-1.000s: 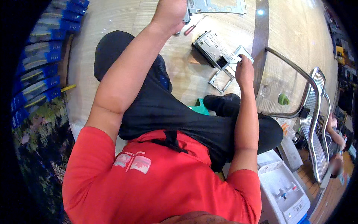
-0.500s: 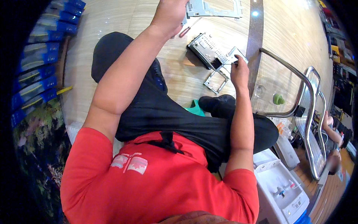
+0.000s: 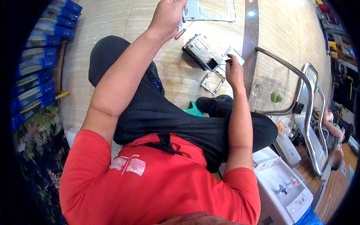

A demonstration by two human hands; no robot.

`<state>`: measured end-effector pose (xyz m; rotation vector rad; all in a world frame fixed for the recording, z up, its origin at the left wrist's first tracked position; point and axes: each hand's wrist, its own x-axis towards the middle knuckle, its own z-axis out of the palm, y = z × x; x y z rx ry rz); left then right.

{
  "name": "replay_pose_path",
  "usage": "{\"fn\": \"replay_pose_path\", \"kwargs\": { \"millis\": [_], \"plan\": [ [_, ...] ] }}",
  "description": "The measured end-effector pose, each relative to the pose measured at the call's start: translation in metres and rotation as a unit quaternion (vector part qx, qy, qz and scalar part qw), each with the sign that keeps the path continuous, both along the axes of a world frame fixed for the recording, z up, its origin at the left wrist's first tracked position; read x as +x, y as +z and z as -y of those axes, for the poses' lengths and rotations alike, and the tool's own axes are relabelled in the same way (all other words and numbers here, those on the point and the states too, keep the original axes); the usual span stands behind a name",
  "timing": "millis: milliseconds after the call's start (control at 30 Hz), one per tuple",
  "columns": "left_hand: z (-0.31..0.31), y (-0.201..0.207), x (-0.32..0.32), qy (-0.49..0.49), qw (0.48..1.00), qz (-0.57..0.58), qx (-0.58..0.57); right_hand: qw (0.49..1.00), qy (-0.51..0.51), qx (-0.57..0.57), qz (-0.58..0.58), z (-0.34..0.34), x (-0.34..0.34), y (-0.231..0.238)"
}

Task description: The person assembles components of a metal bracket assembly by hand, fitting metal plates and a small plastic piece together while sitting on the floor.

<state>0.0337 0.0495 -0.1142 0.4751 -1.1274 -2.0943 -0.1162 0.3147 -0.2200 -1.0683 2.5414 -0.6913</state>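
At the top edge of the view, my left hand (image 3: pixel 168 18) is closed at the left end of a flat silver metal panel (image 3: pixel 206 15) with cut-outs. The fingertips there are partly cut off by the frame. A screwdriver (image 3: pixel 180 33) with a red handle lies on the floor just right of that hand. My right hand (image 3: pixel 234 71) pinches a small thin metal plate (image 3: pixel 236 56) between thumb and fingers. This plate is at the right end of a boxy metal device (image 3: pixel 202 48) with a perforated top. Below it, a small rectangular metal frame (image 3: pixel 213 82) lies on the floor.
A chrome-framed bench (image 3: pixel 309 112) stands at right, near a green-capped clear bottle (image 3: pixel 276 97). Beyond it is another person's arm (image 3: pixel 333 129). A white water dispenser (image 3: pixel 283 180) is at lower right. Stacked blue boxes (image 3: pixel 41 56) line the left. A green object (image 3: pixel 193 108) lies by my shoe.
The whole view has shifted slightly, so the floor items appear a little further left. Both hands keep nearly the same hold on the panel and the small plate.
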Motion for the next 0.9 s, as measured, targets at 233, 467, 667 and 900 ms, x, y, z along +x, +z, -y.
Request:
{"fn": "replay_pose_path", "kwargs": {
  "millis": [233,467,667,900],
  "plan": [
    [-0.002,-0.001,-0.002,-0.005,1.000,-0.002,0.010,0.998,-0.013,-0.048,0.035,-0.003,-0.004,-0.002],
    [-0.002,-0.007,-0.001,-0.009,1.000,-0.006,0.012,0.995,-0.097,-0.037,0.004,-0.003,-0.016,-0.009],
    [-0.009,-0.013,-0.005,-0.006,1.000,-0.006,0.002,0.991,-0.054,0.121,-0.027,-0.012,-0.012,-0.048],
    [-0.012,-0.012,0.000,-0.020,1.000,0.011,0.006,0.981,-0.056,0.181,-0.029,0.009,0.007,-0.045]
  ]
}}
